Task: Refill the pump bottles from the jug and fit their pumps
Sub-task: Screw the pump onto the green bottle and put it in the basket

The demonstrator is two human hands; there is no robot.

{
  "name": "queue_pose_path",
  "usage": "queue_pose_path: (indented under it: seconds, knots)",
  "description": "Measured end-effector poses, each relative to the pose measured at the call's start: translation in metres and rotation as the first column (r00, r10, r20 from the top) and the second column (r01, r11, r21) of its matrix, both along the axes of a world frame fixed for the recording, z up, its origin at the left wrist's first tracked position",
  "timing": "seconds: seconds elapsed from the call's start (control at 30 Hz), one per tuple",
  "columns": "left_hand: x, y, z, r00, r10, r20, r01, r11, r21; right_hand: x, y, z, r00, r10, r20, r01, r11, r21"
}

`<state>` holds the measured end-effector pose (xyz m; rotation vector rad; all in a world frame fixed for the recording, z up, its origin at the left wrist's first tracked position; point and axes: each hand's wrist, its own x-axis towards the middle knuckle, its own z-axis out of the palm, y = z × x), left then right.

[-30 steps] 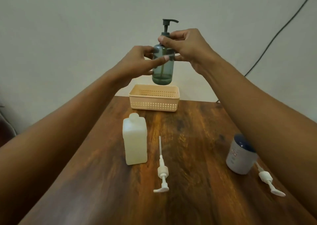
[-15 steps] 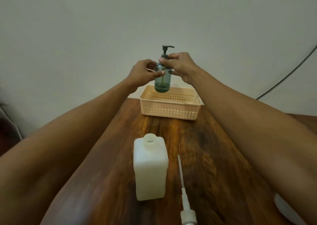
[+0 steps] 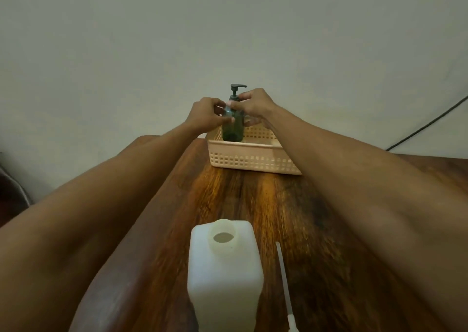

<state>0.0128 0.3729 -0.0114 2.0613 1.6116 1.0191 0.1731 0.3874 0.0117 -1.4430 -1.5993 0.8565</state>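
I see L hand (image 3: pixel 206 115) & R hand (image 3: pixel 254 108) both gripping green bottle (image 3: pixel 233 126), upright, base inside basket (image 3: pixel 253 159); jug (image 3: pixel 224 276) uncapped.

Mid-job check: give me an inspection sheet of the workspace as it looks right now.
Surface: brown wooden table, dry as far as visible.
Job's things: green pump bottle, dark pump fitted, upright in the peach basket at the far end; white jug uncapped, near edge; loose white pump lying beside the jug, its head cut off by the frame.
Clutter: nothing seen.
Grippers: left hand and right hand both hold the green bottle.
Cables: black cable along the wall, right.
Surroundings: plain pale wall.
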Motion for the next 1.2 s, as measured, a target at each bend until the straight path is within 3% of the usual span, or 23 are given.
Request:
queue_pose_path:
  seconds: [0.23, 0.73, 0.93, 1.2]
  knots:
    - [-0.001, 0.014, -0.011, 0.999, 0.015, -0.039, -0.015, 1.000, 0.004, 0.001, 0.008, -0.008, 0.996, -0.015, 0.089, 0.014, 1.000, 0.011]
    - [-0.001, -0.005, 0.002, 0.994, 0.046, -0.098, -0.045, 0.999, 0.012, 0.015, -0.009, 0.000, 0.992, -0.028, 0.119, 0.025, 0.999, 0.026]
    - [-0.011, -0.059, 0.025, 0.998, 0.037, -0.046, -0.032, 0.994, 0.103, 0.051, -0.048, 0.028, 0.996, -0.019, 0.083, 0.018, 1.000, 0.020]
    - [-0.002, -0.176, 0.083, 0.990, -0.122, -0.075, 0.133, 0.977, 0.167, 0.097, -0.153, 0.085, 0.982, 0.033, 0.186, -0.052, 0.993, 0.103]
